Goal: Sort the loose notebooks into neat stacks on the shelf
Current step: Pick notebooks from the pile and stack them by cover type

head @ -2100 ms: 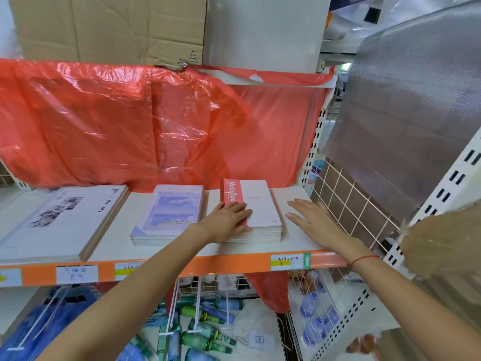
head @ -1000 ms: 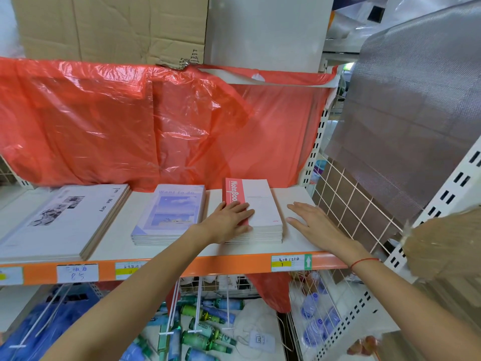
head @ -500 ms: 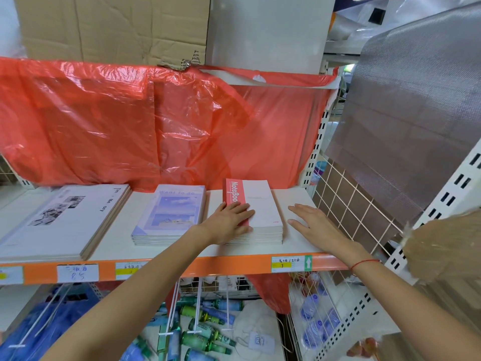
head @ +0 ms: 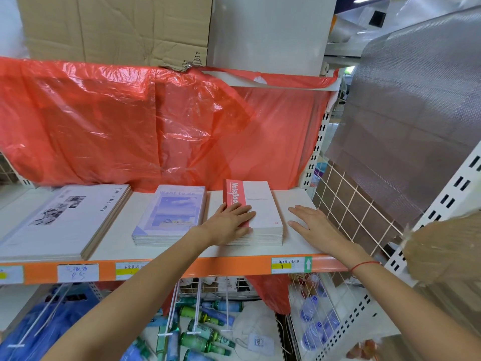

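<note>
Red plastic sheet drapes behind, cardboard above, wire grid and grey mesh panel at right

bare shelf right of notebook stack, wire grid beyond

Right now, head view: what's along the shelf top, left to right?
Grey photo-cover stack → blue "Want to do" stack → left hand, resting flat on the red-and-white notebook stack → right hand, flat on the bare shelf → wire grid panel.

Left hand and right hand flat, fingers straight, apparently pressing down.
</note>
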Action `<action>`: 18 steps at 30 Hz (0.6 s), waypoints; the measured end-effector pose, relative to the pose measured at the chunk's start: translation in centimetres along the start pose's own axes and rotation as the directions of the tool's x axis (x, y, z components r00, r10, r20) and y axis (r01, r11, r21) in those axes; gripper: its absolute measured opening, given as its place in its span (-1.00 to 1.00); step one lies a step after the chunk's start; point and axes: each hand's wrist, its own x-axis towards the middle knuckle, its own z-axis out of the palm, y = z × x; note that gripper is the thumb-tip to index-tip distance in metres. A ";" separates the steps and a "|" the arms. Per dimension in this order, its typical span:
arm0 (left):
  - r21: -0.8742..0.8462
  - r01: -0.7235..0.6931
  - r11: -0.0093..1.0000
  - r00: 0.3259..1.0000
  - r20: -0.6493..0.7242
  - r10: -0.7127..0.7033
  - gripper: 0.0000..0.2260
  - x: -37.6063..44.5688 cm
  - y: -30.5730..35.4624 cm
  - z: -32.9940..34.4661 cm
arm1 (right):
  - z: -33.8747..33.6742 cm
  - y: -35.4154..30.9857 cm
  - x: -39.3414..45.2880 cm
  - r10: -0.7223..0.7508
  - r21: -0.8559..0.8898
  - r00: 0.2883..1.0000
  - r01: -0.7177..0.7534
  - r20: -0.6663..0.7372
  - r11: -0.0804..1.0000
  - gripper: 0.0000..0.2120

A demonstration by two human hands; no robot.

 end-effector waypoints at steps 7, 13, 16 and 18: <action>-0.091 0.010 0.996 0.970 -0.239 -0.031 -0.55 -1.1 0.1 -0.2 | -1.1 -2.7 -0.3 -0.040 0.066 0.998 0.043 -0.056 0.997 -0.55; -0.181 0.147 0.972 0.859 -0.465 -0.216 -0.65 -5.9 -1.4 -1.1 | -1.1 -8.1 1.5 -0.093 0.099 0.984 0.109 -0.149 0.989 -0.62; -0.193 0.207 0.959 0.836 -0.474 -0.276 -0.49 -10.2 -4.0 -1.0 | -0.4 -12.2 2.8 -0.145 0.107 0.976 0.163 -0.162 0.981 -0.64; -0.194 0.267 0.944 0.820 -0.469 -0.328 -0.49 -13.4 -6.0 -0.8 | 0.4 -15.3 3.4 -0.175 0.137 0.972 0.197 -0.159 0.971 -0.65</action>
